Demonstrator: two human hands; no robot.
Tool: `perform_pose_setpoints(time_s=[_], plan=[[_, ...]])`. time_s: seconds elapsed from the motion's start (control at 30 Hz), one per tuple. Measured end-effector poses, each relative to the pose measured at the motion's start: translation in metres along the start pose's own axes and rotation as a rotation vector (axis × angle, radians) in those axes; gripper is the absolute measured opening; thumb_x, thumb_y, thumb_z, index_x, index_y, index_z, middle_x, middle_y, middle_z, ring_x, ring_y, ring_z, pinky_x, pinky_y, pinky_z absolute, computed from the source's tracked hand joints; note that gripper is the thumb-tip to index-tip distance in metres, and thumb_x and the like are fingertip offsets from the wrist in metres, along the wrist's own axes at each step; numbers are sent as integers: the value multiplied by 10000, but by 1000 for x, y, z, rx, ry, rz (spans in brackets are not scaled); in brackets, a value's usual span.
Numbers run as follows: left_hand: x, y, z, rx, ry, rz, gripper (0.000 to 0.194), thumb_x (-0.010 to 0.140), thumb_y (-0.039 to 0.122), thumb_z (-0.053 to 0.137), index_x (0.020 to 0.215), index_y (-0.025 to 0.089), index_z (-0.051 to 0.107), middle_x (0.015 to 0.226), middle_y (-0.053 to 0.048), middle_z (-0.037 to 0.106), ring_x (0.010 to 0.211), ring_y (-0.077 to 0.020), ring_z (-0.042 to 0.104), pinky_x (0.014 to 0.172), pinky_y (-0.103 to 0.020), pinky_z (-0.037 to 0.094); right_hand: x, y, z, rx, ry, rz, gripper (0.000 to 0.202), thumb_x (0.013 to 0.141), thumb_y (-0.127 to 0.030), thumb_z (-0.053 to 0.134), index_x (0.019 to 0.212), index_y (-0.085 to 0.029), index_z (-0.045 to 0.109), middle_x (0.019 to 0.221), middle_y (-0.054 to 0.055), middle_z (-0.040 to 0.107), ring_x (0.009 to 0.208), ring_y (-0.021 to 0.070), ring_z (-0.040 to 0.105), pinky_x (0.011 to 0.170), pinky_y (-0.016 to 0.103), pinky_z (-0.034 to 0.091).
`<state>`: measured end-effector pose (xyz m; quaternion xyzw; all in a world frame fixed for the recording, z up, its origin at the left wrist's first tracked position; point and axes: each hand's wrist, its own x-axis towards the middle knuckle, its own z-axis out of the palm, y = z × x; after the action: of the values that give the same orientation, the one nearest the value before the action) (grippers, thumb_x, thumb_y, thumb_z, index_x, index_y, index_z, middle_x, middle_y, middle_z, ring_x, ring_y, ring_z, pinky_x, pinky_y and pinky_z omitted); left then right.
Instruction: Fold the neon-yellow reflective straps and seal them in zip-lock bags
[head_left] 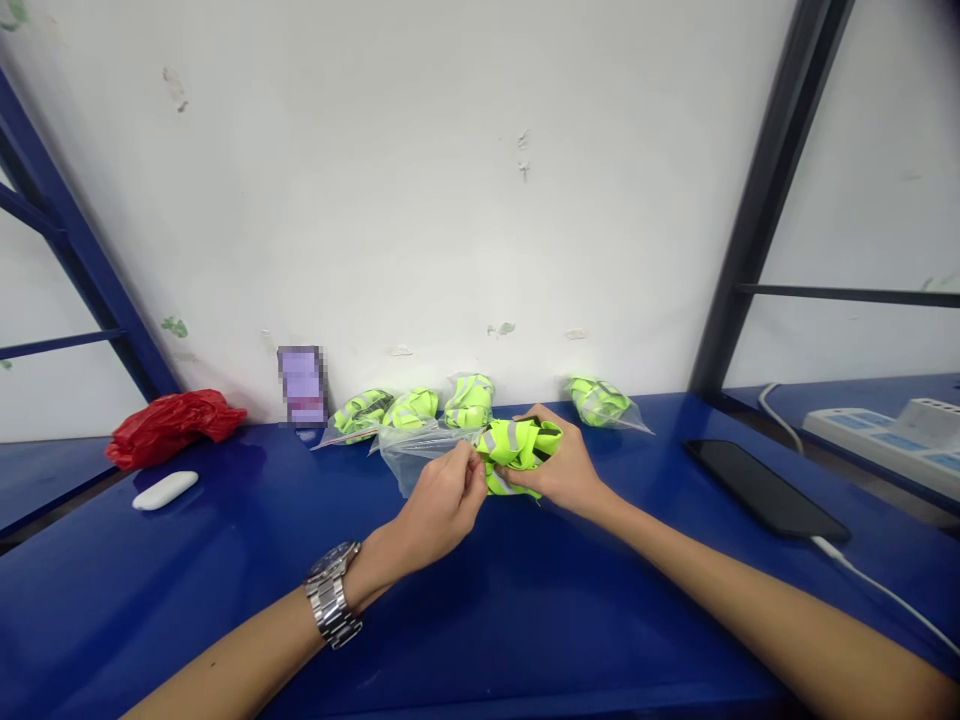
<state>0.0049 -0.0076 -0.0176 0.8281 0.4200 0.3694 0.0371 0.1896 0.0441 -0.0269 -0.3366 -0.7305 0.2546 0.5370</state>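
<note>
In my right hand is a bunched-up neon yellow reflective vest with grey strips and dark edging. My left hand pinches the edge of a clear plastic bag right beside the vest. The bag spreads out to the left, over the blue table. How far the vest sits inside the bag, I cannot tell. Behind, along the wall, lie similar yellow bundles in clear bags: one bundle, a second bundle, a third bundle, and another bundle off to the right.
On the blue table, a red plastic bag and a white earbud case lie at left. A pixelated phone-like screen leans on the wall. At right are a black phone with a white cable and a power strip.
</note>
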Motion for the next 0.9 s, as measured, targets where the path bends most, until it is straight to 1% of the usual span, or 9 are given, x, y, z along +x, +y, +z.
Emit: perform_pose_setpoints(time_s=[0.1, 0.2, 0.27, 0.37, 0.5, 0.57, 0.63, 0.8, 0.9], plan=[[0, -3, 7, 57, 100, -42, 106, 928, 252, 423, 837, 201, 403, 683, 28, 473, 574, -119, 461, 540, -249, 349, 2, 0, 3, 98, 44, 52, 417, 518, -306, 842, 784, -210, 536, 678, -37, 598, 633, 161, 555, 581, 269, 441], [1, -4, 11, 111, 244, -76, 121, 930, 308, 456, 943, 191, 427, 759, 5, 490, 618, -131, 487, 561, -258, 381, 4, 0, 5, 386, 88, 161, 406, 513, -261, 848, 792, -197, 560, 741, -7, 660, 686, 194, 618, 630, 304, 498], [0, -5, 12, 132, 226, -86, 129, 954, 315, 412, 936, 191, 444, 789, -14, 515, 656, -147, 512, 596, -277, 400, 4, -1, 7, 565, 126, 234, 384, 519, -233, 839, 817, -177, 603, 814, 27, 695, 744, 222, 652, 692, 342, 533], [0, -5, 10, 111, 116, -109, 230, 982, 320, 339, 867, 191, 490, 801, -36, 562, 723, -175, 552, 661, -307, 415, 4, -3, 8, 705, 171, 323, 375, 514, -188, 823, 845, -156, 652, 851, 48, 713, 773, 236, 670, 736, 365, 554], [3, -6, 5, -149, 40, -254, 302, 966, 426, 386, 880, 182, 541, 730, -13, 606, 663, -163, 578, 621, -283, 429, 3, -4, 11, 741, 172, 462, 384, 495, -179, 812, 851, -154, 671, 828, 56, 723, 710, 239, 672, 623, 340, 559], [4, -7, 4, -273, 37, -323, 333, 942, 478, 422, 880, 177, 550, 720, -8, 618, 662, -162, 589, 605, -270, 439, 2, -4, 12, 751, 168, 503, 380, 495, -179, 807, 851, -159, 675, 813, 53, 726, 679, 237, 668, 558, 323, 541], [4, -6, 4, -352, 58, -350, 342, 931, 493, 439, 879, 174, 550, 745, -13, 628, 694, -166, 599, 631, -271, 459, 2, -4, 12, 774, 174, 529, 373, 486, -167, 805, 836, -166, 675, 792, 41, 726, 654, 230, 663, 525, 315, 527], [2, -4, 10, -500, 111, -293, 260, 937, 440, 456, 921, 186, 510, 802, -5, 596, 744, -150, 611, 714, -277, 501, 2, -7, 10, 829, 198, 680, 334, 506, -187, 797, 812, -162, 665, 683, 24, 701, 591, 216, 643, 468, 313, 518], [1, -8, 13, -432, 104, -260, 222, 947, 412, 444, 936, 195, 492, 794, -4, 590, 719, -148, 613, 691, -281, 499, 2, -9, 11, 850, 198, 736, 322, 522, -197, 793, 814, -164, 661, 672, 28, 698, 594, 220, 646, 450, 309, 518]])
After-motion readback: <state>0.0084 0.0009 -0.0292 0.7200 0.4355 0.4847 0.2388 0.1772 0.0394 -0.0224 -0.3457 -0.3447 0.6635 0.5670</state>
